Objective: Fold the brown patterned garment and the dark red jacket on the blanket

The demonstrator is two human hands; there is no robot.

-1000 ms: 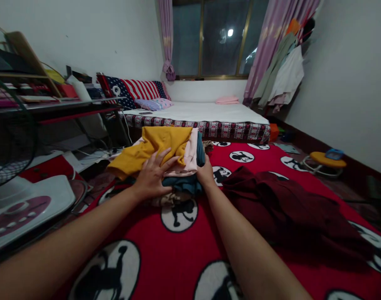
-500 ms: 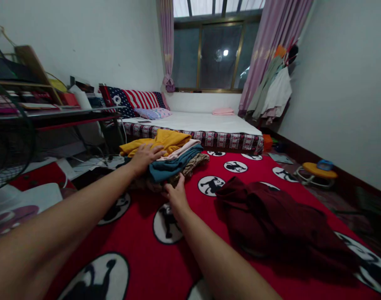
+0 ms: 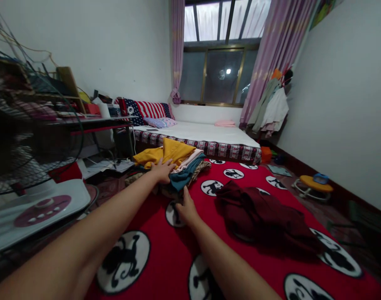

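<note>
A stack of folded clothes lies on the red blanket in front of me. On top is a yellow garment, its back part raised in a flap. Beneath it show a pale pink layer, a teal garment and a brown patterned one. My left hand rests with fingers spread against the near side of the yellow garment. Just below the stack's near edge is my right hand, thumb raised apart from the fingers, holding nothing visible. To its right lies a crumpled maroon garment.
The red blanket has round monkey patches. Behind the stack stands a bed. At left are a cluttered desk, a wire fan guard and a white plastic piece. A yellow stool stands at right.
The view has tilted up and shifted left. My left hand has moved lower on the yellow garment, whose flap stands higher. My right hand has drawn back slightly from the stack.
</note>
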